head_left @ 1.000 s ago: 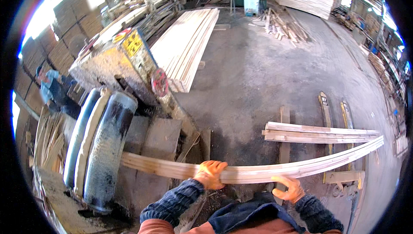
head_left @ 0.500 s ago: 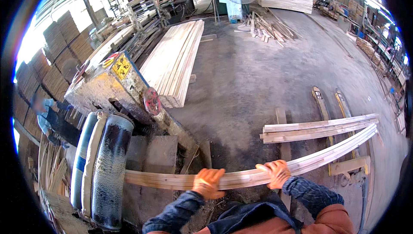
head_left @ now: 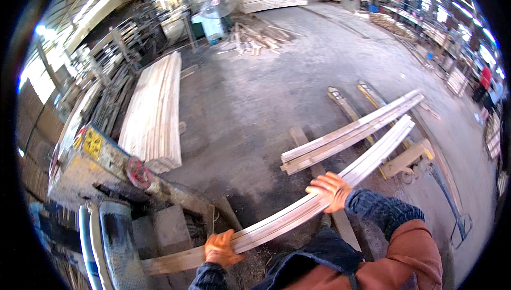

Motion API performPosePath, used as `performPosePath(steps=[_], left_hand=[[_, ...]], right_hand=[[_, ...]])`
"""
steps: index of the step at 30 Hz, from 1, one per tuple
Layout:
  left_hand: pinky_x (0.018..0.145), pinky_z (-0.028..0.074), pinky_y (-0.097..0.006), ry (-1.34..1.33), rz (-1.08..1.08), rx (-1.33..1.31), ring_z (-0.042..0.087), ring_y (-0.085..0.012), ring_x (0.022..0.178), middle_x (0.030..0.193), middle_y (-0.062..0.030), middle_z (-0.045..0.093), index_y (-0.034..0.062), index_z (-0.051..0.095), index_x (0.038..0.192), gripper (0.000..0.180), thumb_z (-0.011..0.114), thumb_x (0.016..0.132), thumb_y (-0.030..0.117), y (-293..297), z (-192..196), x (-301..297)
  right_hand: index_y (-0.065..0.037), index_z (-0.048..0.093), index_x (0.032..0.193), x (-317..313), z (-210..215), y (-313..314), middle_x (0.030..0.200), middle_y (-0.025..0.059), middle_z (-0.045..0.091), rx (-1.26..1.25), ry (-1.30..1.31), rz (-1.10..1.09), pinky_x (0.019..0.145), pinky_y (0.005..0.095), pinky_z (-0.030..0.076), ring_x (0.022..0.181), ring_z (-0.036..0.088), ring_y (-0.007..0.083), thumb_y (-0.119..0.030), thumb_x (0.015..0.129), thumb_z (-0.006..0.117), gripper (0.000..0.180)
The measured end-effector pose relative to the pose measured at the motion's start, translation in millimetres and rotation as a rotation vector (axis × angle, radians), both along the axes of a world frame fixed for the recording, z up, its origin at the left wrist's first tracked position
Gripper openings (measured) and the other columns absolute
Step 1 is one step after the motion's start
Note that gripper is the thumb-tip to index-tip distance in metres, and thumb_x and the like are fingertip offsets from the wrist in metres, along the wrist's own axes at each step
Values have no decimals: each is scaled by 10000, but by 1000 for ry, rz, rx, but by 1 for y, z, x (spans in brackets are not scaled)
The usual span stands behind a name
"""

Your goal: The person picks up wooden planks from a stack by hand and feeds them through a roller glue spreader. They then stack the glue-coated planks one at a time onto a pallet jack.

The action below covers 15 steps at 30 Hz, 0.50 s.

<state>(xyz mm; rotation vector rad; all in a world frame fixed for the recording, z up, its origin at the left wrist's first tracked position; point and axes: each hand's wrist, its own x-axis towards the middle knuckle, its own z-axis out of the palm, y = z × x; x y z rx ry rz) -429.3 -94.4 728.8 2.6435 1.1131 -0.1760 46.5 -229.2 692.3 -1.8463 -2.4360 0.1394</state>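
Observation:
A bundle of long, pale wooden boards [head_left: 282, 222] lies across in front of me, its left end at the roller [head_left: 118, 244] of a worn machine. Near that end my left hand [head_left: 222, 248], in an orange glove, is closed around the boards. Further right along the same bundle, my gloved right hand [head_left: 330, 191] grips from above, fingers over the far edge. The boards' right end reaches over a pallet truck [head_left: 407, 159]. Just beyond lies a separate short stack of boards [head_left: 351, 133], resting on a wooden beam [head_left: 299, 136].
The machine's body [head_left: 96, 170], with a red handwheel [head_left: 139, 172], stands at left. Behind it is a long timber stack [head_left: 154, 111]. Scrap wood [head_left: 255, 37] lies on the floor further off. Two people [head_left: 484, 85] are at the far right.
The view has swung to the right, so the machine sits lower and further left. My hands are further apart on the boards, and both still hold them.

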Motion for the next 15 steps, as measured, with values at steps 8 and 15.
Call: performPosePath(steps=[8,15], left_hand=[[995,503,-496,-216,-127,44,667,-359,1109,1195,-180,694,41,545,1387,1044,899,534,528,-5,-15,49],[936,542,-474,-176,-116,-33,682,-352,1064,1166,-146,700,68,532,1317,928,912,552,430,-26,-30,152]], right_hand=[[-244,298,1626,-47,11,19,1347,128,584,-180,-57,-62,1237,495,236,1257,540,327,-366,644,847,1131],[-172,347,1604,-107,-38,23,1479,141,542,258,55,90,1218,503,295,1366,518,293,-316,658,843,1078]])
